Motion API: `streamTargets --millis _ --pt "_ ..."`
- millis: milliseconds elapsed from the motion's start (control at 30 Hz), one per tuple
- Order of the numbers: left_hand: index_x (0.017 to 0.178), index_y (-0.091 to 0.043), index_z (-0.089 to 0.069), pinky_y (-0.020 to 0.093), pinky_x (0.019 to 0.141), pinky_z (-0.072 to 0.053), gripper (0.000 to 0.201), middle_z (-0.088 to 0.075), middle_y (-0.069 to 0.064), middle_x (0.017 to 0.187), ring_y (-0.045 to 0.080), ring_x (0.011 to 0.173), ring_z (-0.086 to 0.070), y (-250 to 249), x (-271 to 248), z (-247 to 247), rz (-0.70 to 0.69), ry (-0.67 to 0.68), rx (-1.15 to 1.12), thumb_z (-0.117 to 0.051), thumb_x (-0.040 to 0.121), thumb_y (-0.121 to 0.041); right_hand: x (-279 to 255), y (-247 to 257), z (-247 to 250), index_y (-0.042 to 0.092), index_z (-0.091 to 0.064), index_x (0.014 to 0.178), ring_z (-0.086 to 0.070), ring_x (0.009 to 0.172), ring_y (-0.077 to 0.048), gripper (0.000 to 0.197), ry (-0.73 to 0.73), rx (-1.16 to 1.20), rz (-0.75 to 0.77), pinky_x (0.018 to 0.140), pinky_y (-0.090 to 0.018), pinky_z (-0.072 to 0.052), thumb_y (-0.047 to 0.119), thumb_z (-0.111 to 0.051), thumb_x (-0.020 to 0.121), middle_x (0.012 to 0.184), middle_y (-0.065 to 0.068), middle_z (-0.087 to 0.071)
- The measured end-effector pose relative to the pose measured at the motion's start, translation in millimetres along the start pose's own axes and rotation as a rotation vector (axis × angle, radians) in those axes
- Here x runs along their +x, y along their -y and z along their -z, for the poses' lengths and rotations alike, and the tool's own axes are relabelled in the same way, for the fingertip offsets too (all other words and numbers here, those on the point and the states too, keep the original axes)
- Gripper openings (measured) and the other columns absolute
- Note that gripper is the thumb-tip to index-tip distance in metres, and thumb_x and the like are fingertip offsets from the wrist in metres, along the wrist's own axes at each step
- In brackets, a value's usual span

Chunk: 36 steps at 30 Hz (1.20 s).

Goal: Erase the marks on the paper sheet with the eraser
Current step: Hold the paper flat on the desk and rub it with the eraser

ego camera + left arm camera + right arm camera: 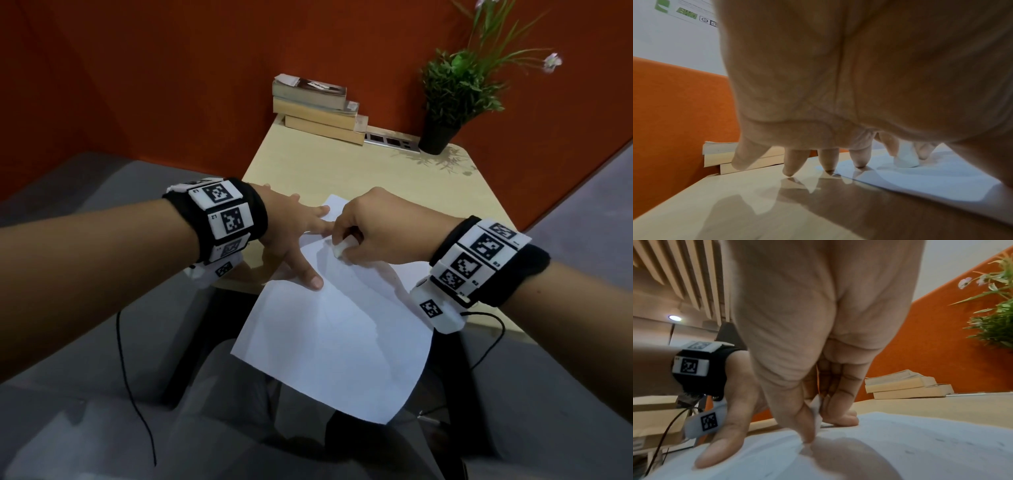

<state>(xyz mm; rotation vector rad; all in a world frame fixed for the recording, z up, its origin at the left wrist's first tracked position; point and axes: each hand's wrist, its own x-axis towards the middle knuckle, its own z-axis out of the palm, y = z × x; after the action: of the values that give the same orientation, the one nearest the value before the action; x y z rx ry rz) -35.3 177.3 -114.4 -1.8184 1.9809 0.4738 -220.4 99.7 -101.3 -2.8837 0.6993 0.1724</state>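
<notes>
A white paper sheet (335,335) lies on the light wooden table (394,171), and its near half hangs over the front edge. My left hand (305,240) is spread flat; its thumb and two fingertips (859,155) press on the sheet's far left part. My right hand (344,251) pinches a small white eraser (339,247) between thumb and fingers, and the eraser (905,158) stands on the paper (920,177). In the right wrist view the eraser (817,408) is mostly hidden by the thumb. Faint grey marks (941,440) show on the paper (920,459) to its right.
A stack of three books (318,109) sits at the table's far edge against the orange wall. A potted plant (445,102) stands at the far right corner, with a power strip (392,140) between them. A thin black cable (130,370) hangs below my left wrist.
</notes>
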Motion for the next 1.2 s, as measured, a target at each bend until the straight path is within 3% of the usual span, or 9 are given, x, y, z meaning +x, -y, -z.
streamTargets --millis 100,233,433,567,633,733,933,1067,1200 --pt "0.156 -0.061 0.002 0.072 0.119 0.002 0.120 0.018 -0.019 0.171 0.034 0.160 0.007 0.1 1.8 -0.6 0.007 0.010 0.007 -0.052 0.057 -0.102 0.7 0.1 0.7 0.026 -0.082 0.108 -0.063 0.078 -0.002 0.021 0.011 -0.003 0.005 0.071 -0.025 -0.055 0.031 -0.081 0.087 0.081 0.021 -0.066" --pt "0.155 -0.062 0.010 0.073 0.119 0.002 0.123 0.020 -0.017 0.171 0.035 0.160 0.009 0.4 3.1 -2.3 0.012 0.018 0.003 -0.051 0.057 -0.103 -2.5 -1.4 9.9 0.033 -0.083 0.104 -0.062 0.071 0.008 0.019 0.141 0.014 0.034 0.059 -0.010 -0.042 0.033 -0.085 0.086 0.078 0.017 -0.071" --pt "0.156 -0.062 0.000 0.072 0.121 -0.002 0.123 0.020 -0.021 0.170 0.033 0.160 0.008 2.3 4.1 -2.0 0.009 0.028 -0.011 -0.051 0.052 -0.105 3.3 0.1 1.9 0.030 -0.082 0.108 -0.067 0.080 -0.005 0.021 0.005 0.020 0.006 0.075 -0.033 -0.061 0.030 -0.081 0.087 0.090 0.011 -0.075" --pt "0.156 -0.062 0.009 0.070 0.122 -0.004 0.124 0.021 -0.019 0.170 0.033 0.160 0.009 1.1 4.2 -2.5 0.017 0.027 -0.015 -0.052 0.055 -0.103 -0.7 -2.1 9.6 0.032 -0.083 0.103 -0.063 0.070 0.005 0.018 0.153 0.041 0.028 0.059 -0.009 -0.044 0.033 -0.085 0.085 0.078 0.015 -0.072" --pt "0.156 -0.062 0.008 0.071 0.122 -0.004 0.124 0.021 -0.019 0.170 0.034 0.160 0.009 1.0 4.6 -2.5 0.011 0.025 -0.016 -0.052 0.055 -0.103 1.4 -3.2 8.3 0.032 -0.082 0.104 -0.063 0.072 0.004 0.017 0.107 0.031 0.017 0.061 -0.011 -0.044 0.032 -0.084 0.086 0.080 0.015 -0.071" --pt "0.156 -0.063 0.005 0.071 0.121 -0.003 0.123 0.021 -0.018 0.170 0.034 0.160 0.010 1.3 3.0 -2.7 0.012 0.029 -0.030 -0.053 0.055 -0.102 3.6 -2.7 -0.2 0.029 -0.082 0.106 -0.065 0.081 -0.004 0.019 -0.005 -0.001 0.002 0.071 -0.029 -0.055 0.031 -0.081 0.087 0.090 0.012 -0.074" --pt "0.157 -0.059 0.011 0.069 0.122 -0.004 0.124 0.021 -0.016 0.171 0.034 0.159 0.011 -1.2 2.5 -1.4 0.016 0.032 -0.016 -0.055 0.060 -0.100 -3.1 -1.5 8.3 0.034 -0.082 0.102 -0.064 0.071 0.000 0.017 0.127 0.033 0.021 0.062 -0.014 -0.045 0.033 -0.085 0.085 0.082 0.010 -0.075" --pt "0.157 -0.061 0.009 0.069 0.120 -0.003 0.122 0.021 -0.017 0.171 0.034 0.160 0.010 -1.7 0.7 -0.8 0.011 0.031 -0.012 -0.054 0.059 -0.099 -1.4 -0.1 -3.0 0.030 -0.081 0.103 -0.068 0.079 -0.009 0.017 -0.016 0.002 -0.026 0.073 -0.036 -0.062 0.031 -0.080 0.085 0.087 0.009 -0.074" --pt "0.156 -0.060 0.014 0.069 0.121 -0.006 0.124 0.021 -0.017 0.170 0.033 0.160 0.009 -1.9 1.4 -1.2 0.013 0.032 0.003 -0.054 0.060 -0.099 -13.5 -0.8 3.7 0.032 -0.082 0.101 -0.065 0.070 0.002 0.015 0.121 0.039 -0.010 0.060 -0.012 -0.048 0.033 -0.084 0.086 0.077 0.015 -0.073"
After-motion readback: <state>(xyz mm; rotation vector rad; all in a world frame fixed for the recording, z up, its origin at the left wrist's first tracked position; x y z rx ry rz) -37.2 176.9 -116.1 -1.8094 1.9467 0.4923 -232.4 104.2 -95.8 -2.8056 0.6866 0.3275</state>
